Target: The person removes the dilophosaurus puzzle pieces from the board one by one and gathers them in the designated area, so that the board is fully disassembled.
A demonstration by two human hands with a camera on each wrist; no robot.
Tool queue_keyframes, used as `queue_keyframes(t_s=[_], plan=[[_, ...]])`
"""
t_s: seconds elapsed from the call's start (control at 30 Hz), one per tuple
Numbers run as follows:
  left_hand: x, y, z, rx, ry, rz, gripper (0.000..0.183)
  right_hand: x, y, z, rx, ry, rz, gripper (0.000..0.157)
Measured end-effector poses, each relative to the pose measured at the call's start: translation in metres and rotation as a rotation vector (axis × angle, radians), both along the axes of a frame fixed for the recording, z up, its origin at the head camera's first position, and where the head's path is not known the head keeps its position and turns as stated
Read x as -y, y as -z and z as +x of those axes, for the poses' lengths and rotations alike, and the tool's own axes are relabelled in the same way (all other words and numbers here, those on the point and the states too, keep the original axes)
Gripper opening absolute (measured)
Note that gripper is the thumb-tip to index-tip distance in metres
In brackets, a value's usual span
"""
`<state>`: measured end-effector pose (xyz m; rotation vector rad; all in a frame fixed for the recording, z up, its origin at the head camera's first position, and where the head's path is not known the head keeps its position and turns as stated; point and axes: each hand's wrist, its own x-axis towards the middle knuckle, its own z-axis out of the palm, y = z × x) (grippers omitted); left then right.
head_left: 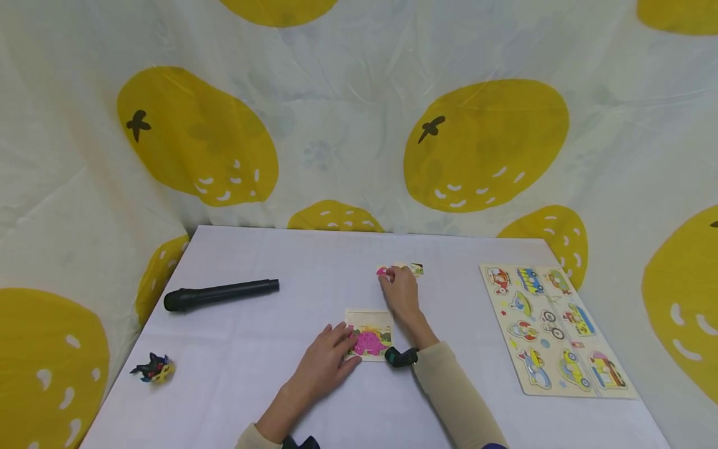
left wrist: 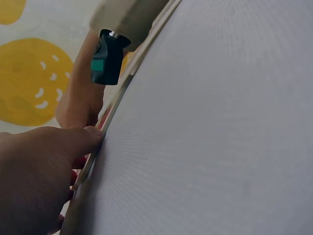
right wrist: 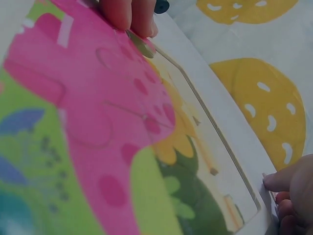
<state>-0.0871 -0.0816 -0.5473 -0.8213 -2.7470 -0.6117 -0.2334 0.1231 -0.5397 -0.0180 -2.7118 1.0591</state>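
Observation:
A small wooden jigsaw board (head_left: 370, 343) with a pink dinosaur picture lies on the table, its upper strip bare wood. At its left side my left hand (head_left: 325, 358) holds it, thumb at the lower corner and fingers over the edge. In the left wrist view the thumb (left wrist: 88, 139) touches the board's rim. Beyond the board, my right hand (head_left: 402, 293) pinches a thin puzzle piece (head_left: 382, 271), partly hidden by its fingers. Another puzzle piece (head_left: 417, 269) lies beside those fingers. The right wrist view shows the dinosaur picture (right wrist: 117, 98) close up.
A black microphone (head_left: 221, 295) lies at the left of the white table (head_left: 252, 386). Nearer the left edge is a small dark and yellow toy figure (head_left: 154, 368). A wooden vehicle puzzle board (head_left: 555, 330) lies at the right. A patterned curtain (head_left: 342, 125) hangs behind.

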Motion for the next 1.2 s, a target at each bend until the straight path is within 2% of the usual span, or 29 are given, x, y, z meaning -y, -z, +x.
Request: queue_keyframes(t_s=[0.43,0.7,0.87,1.2], plan=[[0.001,-0.001,0.001,0.039,-0.009,-0.006,0.043,0.002,-0.002,-0.005,0.062,0.022,0.064,0.03],[0.001,-0.002,0.001,0.058,-0.011,-0.005,0.044,0.001,-0.006,-0.002,0.048,-0.009,-0.003,0.033],[0.001,-0.002,0.001,0.052,-0.012,0.019,0.043,-0.002,-0.011,0.008,0.062,-0.031,-0.004,0.036],[0.001,-0.002,0.0,0.053,-0.008,0.085,0.043,-0.013,-0.019,0.043,0.088,-0.084,0.113,0.037]])
